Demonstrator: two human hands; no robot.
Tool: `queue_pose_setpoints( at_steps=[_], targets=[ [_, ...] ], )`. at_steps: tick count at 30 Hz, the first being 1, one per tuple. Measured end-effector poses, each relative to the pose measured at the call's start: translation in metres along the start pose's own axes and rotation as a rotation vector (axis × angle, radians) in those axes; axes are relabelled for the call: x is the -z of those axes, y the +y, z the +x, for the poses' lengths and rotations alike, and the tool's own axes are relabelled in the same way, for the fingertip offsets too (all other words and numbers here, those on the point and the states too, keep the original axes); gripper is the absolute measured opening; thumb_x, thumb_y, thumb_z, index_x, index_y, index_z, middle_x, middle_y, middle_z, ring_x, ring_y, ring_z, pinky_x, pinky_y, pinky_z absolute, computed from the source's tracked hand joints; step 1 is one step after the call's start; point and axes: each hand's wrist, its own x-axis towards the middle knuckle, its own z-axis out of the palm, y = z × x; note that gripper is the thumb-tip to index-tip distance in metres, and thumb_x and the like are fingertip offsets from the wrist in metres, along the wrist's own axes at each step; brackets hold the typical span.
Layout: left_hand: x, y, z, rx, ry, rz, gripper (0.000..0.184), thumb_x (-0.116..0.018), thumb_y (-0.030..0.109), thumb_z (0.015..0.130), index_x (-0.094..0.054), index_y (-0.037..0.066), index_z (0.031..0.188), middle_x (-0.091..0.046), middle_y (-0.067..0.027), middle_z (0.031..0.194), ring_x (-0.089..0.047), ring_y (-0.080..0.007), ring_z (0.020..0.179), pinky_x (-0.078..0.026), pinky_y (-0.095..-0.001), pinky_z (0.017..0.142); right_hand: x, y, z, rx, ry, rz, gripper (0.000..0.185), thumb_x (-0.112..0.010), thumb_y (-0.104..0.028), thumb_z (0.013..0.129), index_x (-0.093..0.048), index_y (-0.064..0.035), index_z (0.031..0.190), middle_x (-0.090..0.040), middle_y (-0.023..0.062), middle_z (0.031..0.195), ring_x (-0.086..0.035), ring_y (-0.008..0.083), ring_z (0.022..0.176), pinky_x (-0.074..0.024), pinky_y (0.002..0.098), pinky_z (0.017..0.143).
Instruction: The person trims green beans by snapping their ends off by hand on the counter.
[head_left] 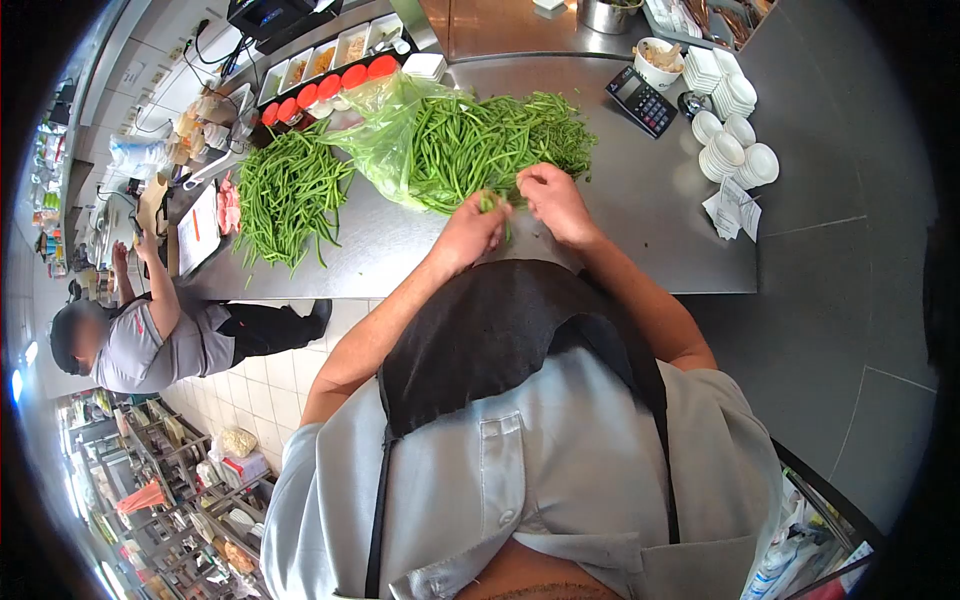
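Note:
Over the front part of the steel table, my left hand (474, 230) is closed on green beans that poke out between its fingers. Close to its right, my right hand (556, 203) has its fingers pinched together; whatever they hold is too small to name. Just beyond both hands lies a large heap of green beans (465, 145), partly on a pale green plastic bag (385, 150). Small green trimmings (562, 130) are piled at the heap's right end. A second pile of long beans (290, 195) rests on the table to the left.
Red-lidded containers (328, 88) line the back left. At the back right are a calculator (642, 102), a white tub (658, 62) and stacked white cups (722, 155). A co-worker (160, 335) stands at far left beside a paper sheet (198, 230). The steel table (650, 265) ends near my apron.

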Motion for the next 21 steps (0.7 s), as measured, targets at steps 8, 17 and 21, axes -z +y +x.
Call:
queue_pose_setpoints(
  at_steps=[8,17,21],
  targets=[
    [0.018,0.003,-0.004,0.065,0.147,-0.639,0.015,-0.051,0.018,0.111,-0.057,0.007,0.118,-0.058,-0.0019,0.081,-0.051,-0.0125,0.065,-0.043,-0.0275,0.058,0.003,-0.02,-0.017,-0.17,-0.343,-0.134,0.026,-0.066,-0.015,0.097,-0.071,0.002,0.117,-0.071,0.0046,0.092,-0.063,0.0132,0.084,-0.0531,0.0324,0.078],
    [0.018,0.002,-0.006,0.057,0.145,-0.645,0.016,-0.049,0.017,0.111,-0.058,0.007,0.12,-0.06,-0.0026,0.082,-0.053,-0.0134,0.065,-0.045,-0.0291,0.059,-0.001,0.0,-0.022,-0.111,-0.32,-0.1,0.019,-0.067,-0.016,0.096,-0.071,-0.0002,0.106,-0.066,0.0003,0.086,-0.058,0.0092,0.077,-0.0475,0.0279,0.068],
    [0.018,-0.001,-0.006,0.071,0.138,-0.633,0.016,-0.05,0.017,0.111,-0.059,0.006,0.12,-0.06,-0.0025,0.082,-0.052,-0.0128,0.064,-0.045,-0.0291,0.058,-0.001,-0.003,-0.027,-0.139,-0.358,-0.004,0.014,-0.068,-0.015,0.095,-0.068,-0.0011,0.098,-0.062,-0.0018,0.083,-0.057,0.01,0.077,-0.0465,0.0282,0.067]
  ],
)
